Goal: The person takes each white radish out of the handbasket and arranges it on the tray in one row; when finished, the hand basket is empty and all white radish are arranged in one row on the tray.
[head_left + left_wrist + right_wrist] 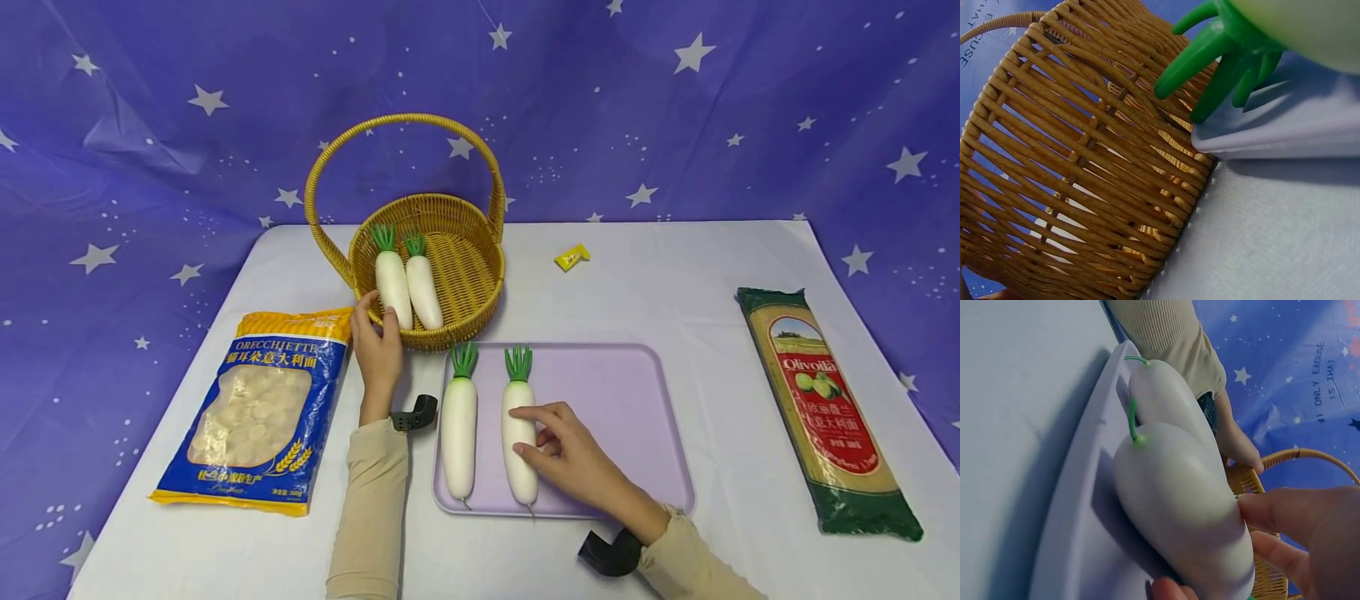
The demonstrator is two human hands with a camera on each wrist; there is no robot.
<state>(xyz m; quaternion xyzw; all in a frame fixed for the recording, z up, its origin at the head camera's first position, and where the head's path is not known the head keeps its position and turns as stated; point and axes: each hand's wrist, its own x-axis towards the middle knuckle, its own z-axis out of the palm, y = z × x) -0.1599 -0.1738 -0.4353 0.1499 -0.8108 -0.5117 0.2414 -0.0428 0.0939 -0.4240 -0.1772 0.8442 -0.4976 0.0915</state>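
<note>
In the head view, my right hand (573,454) reaches over the right-hand white radish (519,442) on the lilac tray (600,375), pinching its middle between thumb and fingers. The right wrist view shows fingertips (1257,509) against this radish's side (1175,487). Just left of it lies a second white radish (459,437) with green leaf stubs. My left hand (377,350) holds the front left rim of the wicker basket (480,317). Inside the basket, two more white radishes lean side by side, the left one (393,287) close to my left thumb.
A blue bag of orecchiette (251,417) lies left of my left forearm. At the far right is a long spaghetti packet (828,408). A small yellow wrapped candy (572,257) sits behind the tray. The basket's tall handle (405,118) arches above its bowl.
</note>
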